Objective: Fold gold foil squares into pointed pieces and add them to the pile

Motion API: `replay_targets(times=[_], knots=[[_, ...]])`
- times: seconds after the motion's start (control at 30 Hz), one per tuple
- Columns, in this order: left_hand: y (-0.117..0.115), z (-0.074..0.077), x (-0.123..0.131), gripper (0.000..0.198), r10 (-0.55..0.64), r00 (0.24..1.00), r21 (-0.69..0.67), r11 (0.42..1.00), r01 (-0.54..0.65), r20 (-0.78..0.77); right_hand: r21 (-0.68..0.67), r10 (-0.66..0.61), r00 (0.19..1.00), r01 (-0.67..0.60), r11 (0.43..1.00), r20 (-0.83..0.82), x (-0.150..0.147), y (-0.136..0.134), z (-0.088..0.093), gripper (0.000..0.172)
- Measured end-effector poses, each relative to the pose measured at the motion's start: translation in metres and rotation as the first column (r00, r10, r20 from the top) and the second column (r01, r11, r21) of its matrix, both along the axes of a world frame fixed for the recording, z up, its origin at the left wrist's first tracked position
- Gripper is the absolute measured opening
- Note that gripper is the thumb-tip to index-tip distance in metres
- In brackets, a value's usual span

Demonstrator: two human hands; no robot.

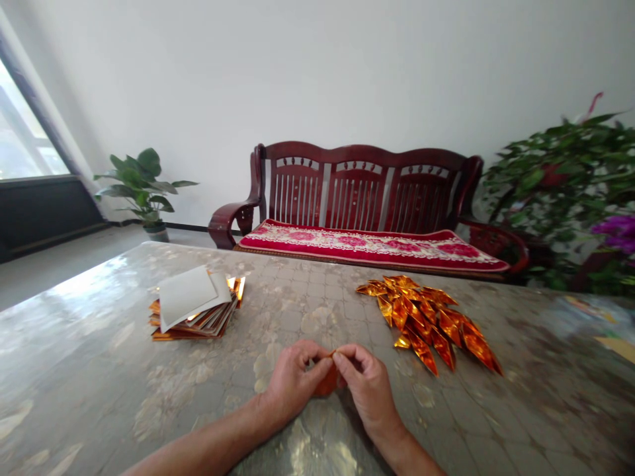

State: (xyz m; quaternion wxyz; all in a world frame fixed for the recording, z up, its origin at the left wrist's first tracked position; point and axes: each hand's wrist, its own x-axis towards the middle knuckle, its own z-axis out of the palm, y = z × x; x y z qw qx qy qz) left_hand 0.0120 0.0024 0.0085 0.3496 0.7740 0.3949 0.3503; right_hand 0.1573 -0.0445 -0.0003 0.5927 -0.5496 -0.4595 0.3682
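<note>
Orange-gold foil paper [326,385] is gathered between the person's two hands near the close edge of the table, with a small folded tip showing where the fingers meet. The left hand [294,385] curls over the foil's left side, its fingers bent and knuckles raised. The right hand [366,390] comes in from the other side, its thumb and forefinger pressed together in a pinch at the top of the piece. The exact fingertip contact is hidden behind the fingers. Both forearms angle inward from the bottom of the view, and the hands nearly touch.

Just beyond the right hand lies a loose, overlapping pile of pointed folded foil pieces [426,322]. Well to the left, a stack of foil sheets [193,311] sits with pale backing sheets on top. The table [94,370] has a glossy, mottled stone-like surface. Past its far edge stand a dark red wooden settee [360,188] with a red floral seat cushion [372,244], a potted plant [141,188] by the window, and leafy greenery [560,192] with purple flowers [618,233].
</note>
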Motion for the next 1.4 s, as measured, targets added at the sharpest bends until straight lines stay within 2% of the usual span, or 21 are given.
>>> replay_targets(times=[0.13,0.23,0.3,0.4,0.5,0.7,0.8,0.9,0.97,1.1,1.23,1.4], knots=[[0.000,-0.002,-0.002,0.027,-0.035,0.999,0.043,0.998,0.035,-0.002,0.012,0.053,0.998,-0.053,0.999,-0.020,0.000,0.000,-0.001,0.031],[-0.001,-0.004,-0.001,0.027,-0.040,0.999,0.051,0.998,0.041,-0.018,0.059,-0.003,0.996,-0.003,0.998,0.093,0.000,0.001,0.000,0.029],[-0.001,-0.004,0.000,0.026,-0.023,1.000,0.005,1.000,0.023,-0.022,0.078,-0.041,0.991,0.031,0.996,0.126,0.000,0.001,0.000,0.029],[-0.001,0.001,0.002,0.029,0.024,0.999,-0.067,0.997,-0.027,-0.039,0.057,-0.029,0.998,0.025,0.998,0.055,-0.001,0.002,-0.002,0.032],[0.001,0.002,0.002,0.031,0.042,0.998,-0.070,0.997,-0.045,-0.035,0.025,0.023,0.999,-0.023,0.999,-0.033,-0.002,0.003,-0.005,0.033],[0.010,-0.008,0.004,0.025,0.054,0.998,-0.154,0.987,-0.050,0.023,-0.035,0.051,0.996,-0.053,0.998,-0.071,0.000,0.005,-0.011,0.034],[0.013,-0.009,0.004,0.039,0.036,0.996,-0.215,0.976,-0.018,0.080,-0.037,-0.005,0.996,0.002,0.999,-0.087,0.006,0.008,-0.012,0.034],[0.014,-0.006,0.000,0.052,-0.022,0.974,-0.244,0.967,0.079,0.226,-0.050,-0.108,0.982,0.102,0.994,-0.155,0.013,0.011,-0.010,0.036],[0.014,-0.005,-0.004,0.051,-0.025,0.962,-0.225,0.970,0.089,0.273,-0.067,-0.169,0.966,0.158,0.985,-0.196,0.017,0.014,-0.009,0.037],[0.017,-0.010,-0.009,0.037,-0.011,0.965,-0.149,0.987,0.052,0.263,-0.098,-0.232,0.931,0.213,0.972,-0.282,0.022,0.016,-0.007,0.038],[0.021,-0.012,-0.011,0.031,-0.136,0.954,0.016,0.991,0.136,0.267,-0.122,-0.235,0.922,0.206,0.971,-0.307,0.022,0.015,-0.008,0.039],[0.023,-0.007,-0.013,0.029,-0.270,0.939,0.175,0.956,0.235,0.214,-0.139,-0.198,0.934,0.163,0.977,-0.297,0.020,0.015,-0.009,0.039]])
